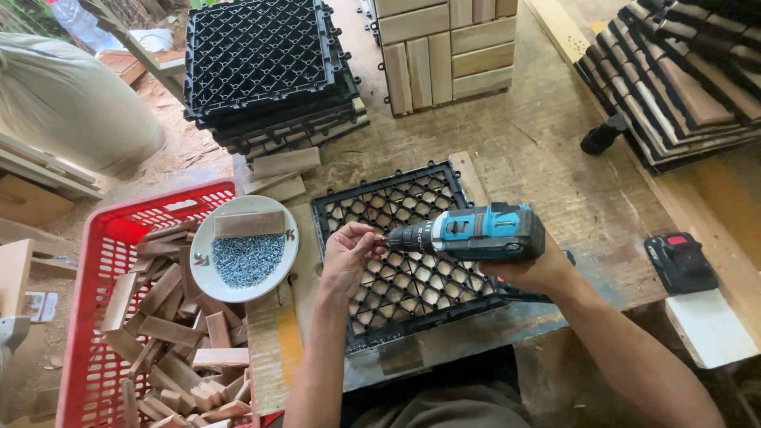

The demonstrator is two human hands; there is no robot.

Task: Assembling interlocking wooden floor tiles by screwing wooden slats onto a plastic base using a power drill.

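My right hand (533, 273) grips a blue and black cordless drill (468, 233), held level with its bit pointing left. My left hand (346, 255) has its fingertips pinched at the tip of the bit, apparently on a small screw that is too small to see well. Both hands hover over a black plastic grid tile (396, 198) lying on the workbench with wooden slats showing through its holes. Left of the tile, a white plate (208, 238) holds a pile of screws and a small wood block.
A red crate (95, 261) of short wood pieces stands at the left. A stack of black grid tiles (261, 63) and a stack of wooden deck tiles (444, 47) stand at the back. More tiles (682, 79) pile at the right. A spare battery (680, 261) lies at the right edge.
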